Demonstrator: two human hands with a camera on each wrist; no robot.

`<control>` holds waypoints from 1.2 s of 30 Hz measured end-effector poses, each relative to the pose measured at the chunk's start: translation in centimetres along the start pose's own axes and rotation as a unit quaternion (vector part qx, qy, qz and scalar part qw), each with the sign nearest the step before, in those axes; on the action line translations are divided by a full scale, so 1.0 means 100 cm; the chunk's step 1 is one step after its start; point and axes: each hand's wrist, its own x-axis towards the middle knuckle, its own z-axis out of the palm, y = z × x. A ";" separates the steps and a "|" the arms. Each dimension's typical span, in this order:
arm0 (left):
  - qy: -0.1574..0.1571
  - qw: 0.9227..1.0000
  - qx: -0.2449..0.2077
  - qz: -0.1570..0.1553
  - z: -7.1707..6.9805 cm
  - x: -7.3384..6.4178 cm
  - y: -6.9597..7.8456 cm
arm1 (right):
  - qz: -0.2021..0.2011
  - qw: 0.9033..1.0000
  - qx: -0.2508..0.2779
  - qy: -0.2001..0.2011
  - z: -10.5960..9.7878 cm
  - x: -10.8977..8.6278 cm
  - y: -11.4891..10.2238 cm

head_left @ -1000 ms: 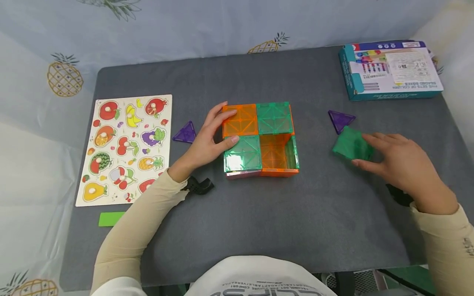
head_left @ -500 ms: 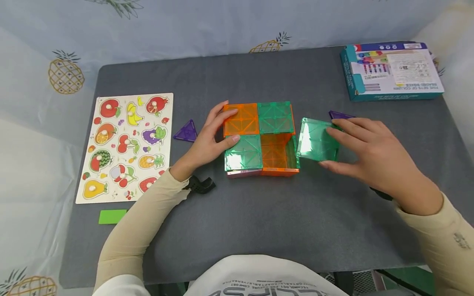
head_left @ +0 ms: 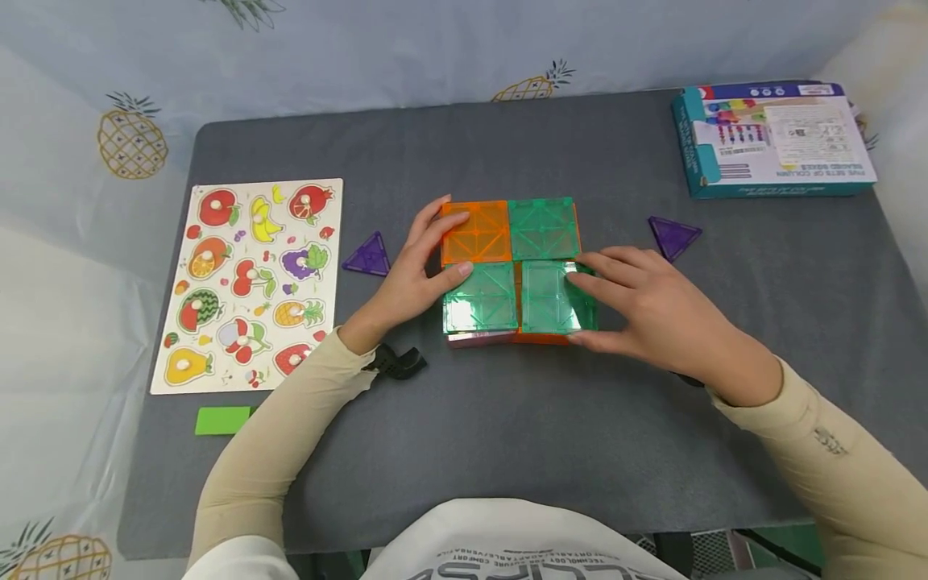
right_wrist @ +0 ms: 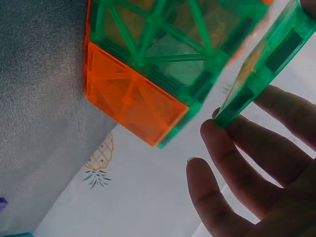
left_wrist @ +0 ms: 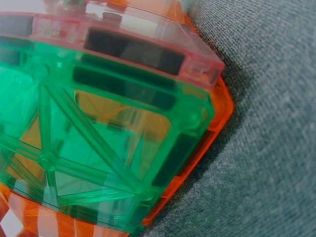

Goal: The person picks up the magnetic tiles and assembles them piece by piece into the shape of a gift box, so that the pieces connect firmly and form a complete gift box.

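A low box of see-through magnetic tiles [head_left: 482,340] stands mid-table, orange and green squares on top. My left hand [head_left: 406,282] rests against its left side, fingers on the orange square [head_left: 486,229] and thumb at the edge of the green square [head_left: 478,298]. Between thumb and fingers, my right hand [head_left: 652,306] pinches another green square tile [head_left: 545,298] above the front-right opening. From the right wrist, a gap shows between this held tile [right_wrist: 269,64] and the box's green side wall [right_wrist: 168,44]. The left wrist view shows pink, green and orange walls.
Purple triangle tiles lie to the left [head_left: 367,254] and right [head_left: 674,237] of the box. A wooden fruit puzzle board [head_left: 246,286] is at the left, with a lime-green strip [head_left: 223,420] below it. At the back right sits a cardboard toy box [head_left: 779,138].
My right hand has carried the green tile leftward from beside the right purple triangle to over the box's opening, turning it flat. My left hand has stayed on the box.
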 end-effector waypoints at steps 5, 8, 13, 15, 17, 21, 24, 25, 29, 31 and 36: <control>0.000 1.000 -0.007 0.003 0.000 -0.001 0.002 | 0.013 1.000 0.009 -0.026 0.007 0.003 0.004; 0.000 1.000 -0.013 0.012 0.002 0.001 -0.008 | 0.017 0.999 0.016 -0.031 0.009 0.001 0.004; -0.004 1.000 0.004 0.021 0.002 0.002 -0.033 | 0.030 0.999 0.027 -0.017 0.009 -0.005 0.007; -0.002 0.999 0.029 0.016 -0.003 0.002 -0.036 | 0.048 0.998 0.028 -0.012 0.005 -0.007 0.012; 0.017 0.997 0.074 0.003 -0.010 0.001 -0.036 | 0.088 0.996 0.024 -0.017 -0.001 -0.009 0.021; 0.072 0.973 0.200 -0.091 -0.031 0.000 -0.036 | 0.224 0.970 0.000 -0.095 -0.013 -0.016 0.052; 0.055 0.931 0.303 -0.196 -0.046 -0.005 -0.038 | 0.318 0.929 -0.011 -0.189 -0.016 -0.024 0.080; 0.036 0.917 0.332 -0.220 -0.049 -0.007 -0.038 | 0.340 0.915 -0.011 -0.216 -0.016 -0.027 0.089; -0.003 0.882 0.403 -0.246 -0.053 -0.010 -0.039 | 0.386 0.885 0.004 -0.260 -0.012 -0.038 0.114; -0.001 0.876 0.416 -0.243 -0.053 -0.010 -0.038 | 0.388 0.881 0.008 -0.271 -0.010 -0.040 0.122; -0.013 0.871 0.410 -0.272 -0.050 -0.011 -0.035 | 0.370 0.882 0.007 -0.293 -0.001 -0.037 0.130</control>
